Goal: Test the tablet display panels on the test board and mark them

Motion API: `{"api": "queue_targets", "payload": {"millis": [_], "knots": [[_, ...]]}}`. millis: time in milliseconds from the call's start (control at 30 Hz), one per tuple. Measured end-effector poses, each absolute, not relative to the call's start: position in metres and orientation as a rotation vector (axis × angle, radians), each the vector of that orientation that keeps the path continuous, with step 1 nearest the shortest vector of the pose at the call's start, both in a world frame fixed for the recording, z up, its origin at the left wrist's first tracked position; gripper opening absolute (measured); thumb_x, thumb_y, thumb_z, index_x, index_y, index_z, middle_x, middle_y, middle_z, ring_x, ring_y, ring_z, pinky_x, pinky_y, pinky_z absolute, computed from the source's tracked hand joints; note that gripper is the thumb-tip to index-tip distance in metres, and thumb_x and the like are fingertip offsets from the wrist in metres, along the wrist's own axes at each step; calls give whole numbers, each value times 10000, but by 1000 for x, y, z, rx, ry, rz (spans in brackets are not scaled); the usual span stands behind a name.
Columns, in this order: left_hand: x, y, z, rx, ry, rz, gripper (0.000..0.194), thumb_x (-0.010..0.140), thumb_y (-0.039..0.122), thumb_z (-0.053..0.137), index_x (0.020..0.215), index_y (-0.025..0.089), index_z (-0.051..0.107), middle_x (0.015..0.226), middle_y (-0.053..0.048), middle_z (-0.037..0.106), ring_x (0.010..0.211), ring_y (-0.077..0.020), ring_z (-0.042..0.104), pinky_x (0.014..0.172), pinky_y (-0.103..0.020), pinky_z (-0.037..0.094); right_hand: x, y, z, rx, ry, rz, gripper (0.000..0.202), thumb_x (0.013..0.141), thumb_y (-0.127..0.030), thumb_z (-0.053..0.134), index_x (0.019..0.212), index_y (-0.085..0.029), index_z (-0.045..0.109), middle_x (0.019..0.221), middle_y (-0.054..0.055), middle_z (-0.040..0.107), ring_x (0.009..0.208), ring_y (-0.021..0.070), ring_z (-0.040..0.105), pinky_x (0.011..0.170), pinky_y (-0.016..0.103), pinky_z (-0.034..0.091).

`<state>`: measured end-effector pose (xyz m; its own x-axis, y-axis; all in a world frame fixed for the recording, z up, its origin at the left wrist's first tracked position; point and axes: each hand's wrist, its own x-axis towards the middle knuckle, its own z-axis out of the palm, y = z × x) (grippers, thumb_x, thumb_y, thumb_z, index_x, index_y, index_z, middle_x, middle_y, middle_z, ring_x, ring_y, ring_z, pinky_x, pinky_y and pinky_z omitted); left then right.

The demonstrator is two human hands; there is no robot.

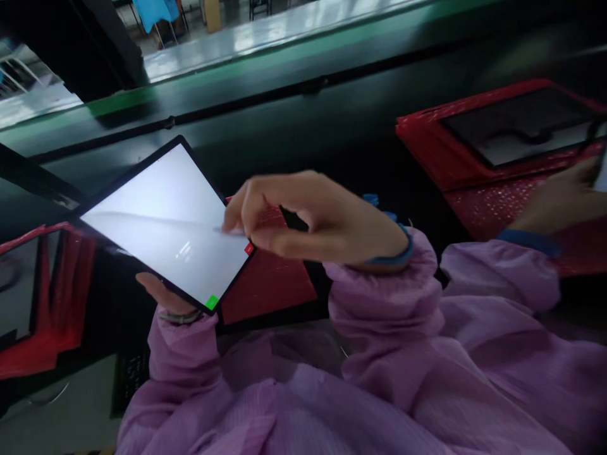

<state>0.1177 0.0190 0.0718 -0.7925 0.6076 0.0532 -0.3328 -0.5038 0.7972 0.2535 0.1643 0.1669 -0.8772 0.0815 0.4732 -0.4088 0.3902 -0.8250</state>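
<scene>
We're holding the tablet (156, 208) tilted, left hand (168, 297) gripping its near-left edge, long axis running far-left to near-right. Right hand (327, 221) is hovering at its right edge, nearer the red pouch (265, 284); its fingers (236, 212) are curling, pointing left over the screen. Blur's hiding any grip; can't tell.

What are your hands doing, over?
Left hand: holding lit tablet. Right hand: over its edge, fingertips blurred. Another person's hand: off to the right, apart.
</scene>
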Motion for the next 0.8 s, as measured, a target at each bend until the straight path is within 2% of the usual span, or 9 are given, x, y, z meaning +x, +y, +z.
{"api": "queue_targets", "payload": {"millis": [100, 167, 267, 333, 433, 500, 600, 667, 800], "knots": [[117, 21, 68, 518, 1095, 2387, 662, 913, 790, 417, 1268, 281, 648, 1423, -5, 627, 1484, -295, 404, 1204, -378, 415, 238, 175, 156, 120, -2130, 1443, 81, 901, -184, 557, 826, -199, 532, 994, 23, 671, 906, 121, 625, 833, 271, 533], [115, 20, 67, 519, 1076, 2361, 628, 968, 733, 343, 1262, 274, 655, 1413, -16, 637, 1479, -271, 422, 1199, -378, 427, 231, 178, 150, 58, -2099, 1421, 90, 867, -192, 580, 800, -217, 525, 958, 14, 663, 878, 128, 630, 820, 282, 546], [113, 19, 64, 524, 1039, 2306, 683, 990, 735, 234, 1295, 284, 647, 1450, -26, 611, 1454, -282, 462, 1175, -415, 455, 227, 178, 145, -20, -2081, 1378, 125, 841, -209, 640, 795, -239, 527, 895, 9, 649, 872, 153, 646, 814, 293, 558], [114, 18, 61, 517, 1035, 2288, 690, 987, 745, 224, 1318, 303, 638, 1473, -26, 593, 1454, -285, 466, 1170, -424, 458, 228, 178, 143, -38, -2059, 1352, 134, 823, -192, 674, 854, -258, 562, 897, 3, 647, 871, 160, 654, 819, 293, 556], [113, 18, 59, 486, 999, 2275, 735, 964, 787, 255, 1369, 288, 611, 1475, -50, 591, 1471, -291, 443, 1200, -437, 419, 231, 181, 145, 27, -2077, 1253, 257, 798, -125, 671, 984, -298, 632, 951, -10, 661, 830, 154, 639, 831, 304, 542], [110, 17, 58, 474, 951, 2249, 784, 952, 814, 238, 1396, 274, 593, 1454, -66, 608, 1466, -300, 446, 1207, -466, 404, 232, 185, 147, 53, -2160, 1112, 235, 803, -101, 648, 913, -307, 671, 883, -12, 658, 811, 161, 603, 906, 336, 510], [104, 16, 56, 449, 938, 2208, 837, 914, 867, 236, 1411, 288, 581, 1433, -61, 625, 1449, -302, 465, 1189, -466, 421, 231, 196, 146, 45, -2249, 976, 203, 832, -136, 649, 688, -279, 643, 768, 1, 616, 810, 167, 553, 1010, 374, 430], [101, 15, 55, 444, 943, 2207, 886, 882, 902, 244, 1411, 277, 581, 1445, -63, 618, 1443, -300, 471, 1188, -435, 422, 227, 210, 139, 41, -2201, 1036, 225, 835, -150, 652, 641, -260, 624, 826, 11, 627, 880, 162, 575, 1027, 375, 417], [103, 16, 54, 453, 979, 2237, 895, 892, 891, 210, 1434, 267, 553, 1477, -68, 592, 1442, -291, 471, 1167, -401, 447, 209, 247, 102, 81, -1946, 1353, 179, 802, -187, 738, 662, -257, 653, 1005, 10, 667, 1041, 149, 599, 968, 348, 488]]}}
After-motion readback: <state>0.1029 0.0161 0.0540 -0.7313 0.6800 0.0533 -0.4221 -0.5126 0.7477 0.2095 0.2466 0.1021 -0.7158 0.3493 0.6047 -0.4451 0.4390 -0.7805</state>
